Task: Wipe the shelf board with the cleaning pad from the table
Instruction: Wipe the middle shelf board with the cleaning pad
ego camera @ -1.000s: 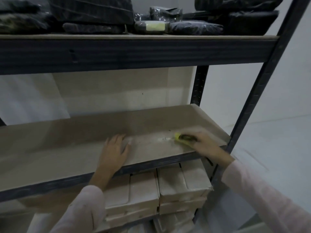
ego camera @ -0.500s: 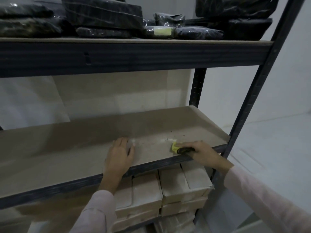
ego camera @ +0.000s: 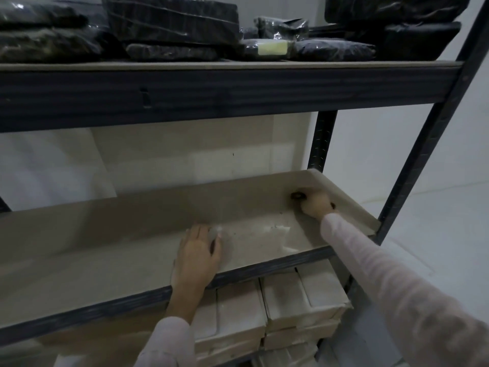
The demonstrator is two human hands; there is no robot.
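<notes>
The beige shelf board (ego camera: 137, 250) runs across the middle of the rack. My right hand (ego camera: 316, 203) is stretched to the board's back right corner and is closed on the cleaning pad (ego camera: 297, 196), of which only a dark edge shows past my fingers. My left hand (ego camera: 197, 254) lies flat on the board near its front edge, fingers spread, holding nothing. Pale dusty smears (ego camera: 275, 230) mark the board between the two hands.
Dark wrapped packages (ego camera: 172, 25) fill the upper shelf. Stacked pale cartons (ego camera: 301, 300) sit below the board. A dark metal upright (ego camera: 434, 123) stands at the front right, another (ego camera: 321, 141) at the back right. White floor lies to the right.
My right hand has slid the pad from the board's front edge back and right into the far corner. My left hand has stayed flat in place.
</notes>
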